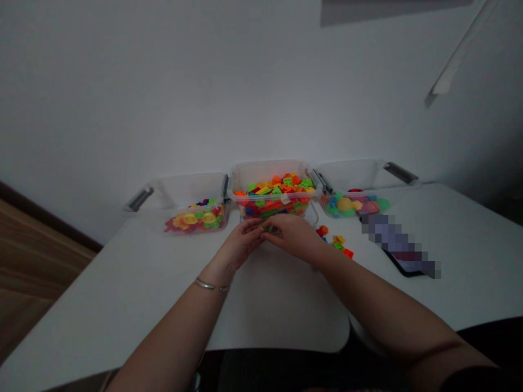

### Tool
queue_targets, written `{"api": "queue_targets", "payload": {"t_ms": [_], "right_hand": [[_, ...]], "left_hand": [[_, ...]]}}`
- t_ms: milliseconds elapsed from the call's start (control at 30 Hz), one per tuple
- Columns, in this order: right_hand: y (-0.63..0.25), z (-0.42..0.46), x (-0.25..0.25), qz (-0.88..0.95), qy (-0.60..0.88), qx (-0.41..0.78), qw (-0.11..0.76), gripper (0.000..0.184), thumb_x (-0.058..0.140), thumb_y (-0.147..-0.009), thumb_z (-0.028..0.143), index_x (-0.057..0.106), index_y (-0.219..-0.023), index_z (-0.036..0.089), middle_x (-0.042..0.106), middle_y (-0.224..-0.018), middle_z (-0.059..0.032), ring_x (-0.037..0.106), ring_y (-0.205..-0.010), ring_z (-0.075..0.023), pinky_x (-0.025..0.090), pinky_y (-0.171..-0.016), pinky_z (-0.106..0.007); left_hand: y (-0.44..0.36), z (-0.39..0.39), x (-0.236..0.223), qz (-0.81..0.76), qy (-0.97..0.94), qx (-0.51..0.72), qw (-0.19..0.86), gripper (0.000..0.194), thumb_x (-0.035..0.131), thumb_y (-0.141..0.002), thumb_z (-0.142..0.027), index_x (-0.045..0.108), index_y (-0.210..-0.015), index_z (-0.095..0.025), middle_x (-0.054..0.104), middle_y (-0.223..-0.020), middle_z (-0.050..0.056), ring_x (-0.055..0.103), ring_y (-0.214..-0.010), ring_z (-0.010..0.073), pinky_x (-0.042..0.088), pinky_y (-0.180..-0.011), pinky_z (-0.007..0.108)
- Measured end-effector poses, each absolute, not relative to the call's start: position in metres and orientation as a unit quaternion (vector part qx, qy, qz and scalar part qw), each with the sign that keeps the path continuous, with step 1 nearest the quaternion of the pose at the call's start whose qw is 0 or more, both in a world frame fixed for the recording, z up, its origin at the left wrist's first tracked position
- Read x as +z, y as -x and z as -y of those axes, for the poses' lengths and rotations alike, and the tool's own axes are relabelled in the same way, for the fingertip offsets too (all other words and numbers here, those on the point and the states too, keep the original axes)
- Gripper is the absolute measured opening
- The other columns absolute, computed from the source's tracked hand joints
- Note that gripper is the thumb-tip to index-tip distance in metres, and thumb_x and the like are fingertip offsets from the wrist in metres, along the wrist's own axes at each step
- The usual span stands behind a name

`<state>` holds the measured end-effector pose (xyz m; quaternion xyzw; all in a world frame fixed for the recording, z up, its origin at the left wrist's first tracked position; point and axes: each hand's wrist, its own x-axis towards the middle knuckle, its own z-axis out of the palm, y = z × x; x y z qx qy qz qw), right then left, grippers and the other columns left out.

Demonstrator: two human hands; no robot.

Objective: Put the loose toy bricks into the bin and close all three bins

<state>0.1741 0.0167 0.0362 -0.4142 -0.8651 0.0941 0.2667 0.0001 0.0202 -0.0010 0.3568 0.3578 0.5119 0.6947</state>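
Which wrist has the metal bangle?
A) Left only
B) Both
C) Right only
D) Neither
A. A thin metal bangle circles the wrist behind the left hand, while the right hand has none at its wrist.

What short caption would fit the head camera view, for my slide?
Left hand and right hand meet around a green toy brick by a clear plastic box of colourful bricks.
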Motion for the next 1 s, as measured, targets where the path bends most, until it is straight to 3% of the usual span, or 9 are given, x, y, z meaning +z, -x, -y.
{"api": "queue_targets", "payload": {"t_ms": [200, 267, 367, 633, 833, 1000], "right_hand": [[-0.175, -0.019, 0.037, 0.834, 0.427, 0.139, 0.321, 0.01, 0.061, -0.087, 0.024, 0.071, -0.086, 0.021, 0.073, -0.085, -0.0021, 0.065, -0.077, -0.0156, 0.046, -0.07, -0.028], [-0.177, -0.02, 0.04, 0.821, 0.422, 0.143, 0.356, 0.009, 0.062, -0.084, 0.02, 0.069, -0.09, 0.02, 0.073, -0.087, -0.002, 0.065, -0.076, -0.015, 0.047, -0.071, -0.027], [-0.186, -0.024, 0.048, 0.782, 0.421, 0.115, 0.444, 0.027, 0.062, -0.08, 0.018, 0.063, -0.107, 0.018, 0.072, -0.093, -0.0053, 0.065, -0.076, -0.0164, 0.051, -0.073, -0.03], [-0.221, -0.048, 0.056, 0.749, 0.417, -0.049, 0.512, 0.03, 0.049, -0.086, 0.016, 0.067, -0.108, 0.023, 0.069, -0.112, -0.0087, 0.06, -0.111, -0.0239, 0.047, -0.1, -0.044], [-0.221, -0.054, 0.046, 0.8, 0.407, -0.053, 0.438, 0.038, 0.046, -0.09, 0.02, 0.062, -0.124, 0.018, 0.064, -0.126, -0.0115, 0.057, -0.119, -0.0242, 0.043, -0.105, -0.045], [-0.213, -0.046, 0.046, 0.852, 0.406, -0.103, 0.313, 0.053, 0.06, -0.084, 0.026, 0.052, -0.135, 0.016, 0.061, -0.133, -0.0134, 0.052, -0.125, -0.0303, 0.026, -0.114, -0.054]], "left_hand": [[0.0, -0.02, 0.0, -0.345, -0.369, 0.52, 0.689, 0.037, 0.085, -0.061, -0.014, 0.065, -0.091, -0.014, 0.07, -0.089, 0.003, 0.069, -0.084, 0.0143, 0.053, -0.087, 0.028], [0.0, -0.02, 0.0, -0.343, -0.374, 0.515, 0.691, 0.036, 0.085, -0.061, -0.015, 0.065, -0.092, -0.014, 0.071, -0.09, 0.004, 0.069, -0.084, 0.0152, 0.053, -0.085, 0.029], [-0.001, -0.019, 0.001, -0.363, -0.367, 0.506, 0.691, 0.034, 0.085, -0.062, -0.016, 0.066, -0.09, -0.015, 0.069, -0.081, 0.002, 0.069, -0.075, 0.0141, 0.054, -0.08, 0.029], [-0.002, -0.017, 0.001, -0.392, -0.371, 0.496, 0.68, 0.034, 0.083, -0.064, -0.016, 0.063, -0.09, -0.015, 0.065, -0.078, -0.002, 0.066, -0.065, 0.0105, 0.055, -0.072, 0.028], [-0.003, -0.018, 0.002, -0.41, -0.357, 0.494, 0.678, 0.026, 0.079, -0.067, -0.016, 0.064, -0.088, -0.015, 0.066, -0.077, -0.001, 0.066, -0.063, 0.0125, 0.055, -0.069, 0.03], [-0.002, -0.02, -0.001, -0.413, -0.352, 0.507, 0.67, 0.024, 0.08, -0.065, -0.017, 0.066, -0.085, -0.015, 0.066, -0.074, -0.001, 0.064, -0.06, 0.0102, 0.053, -0.067, 0.026]]}}
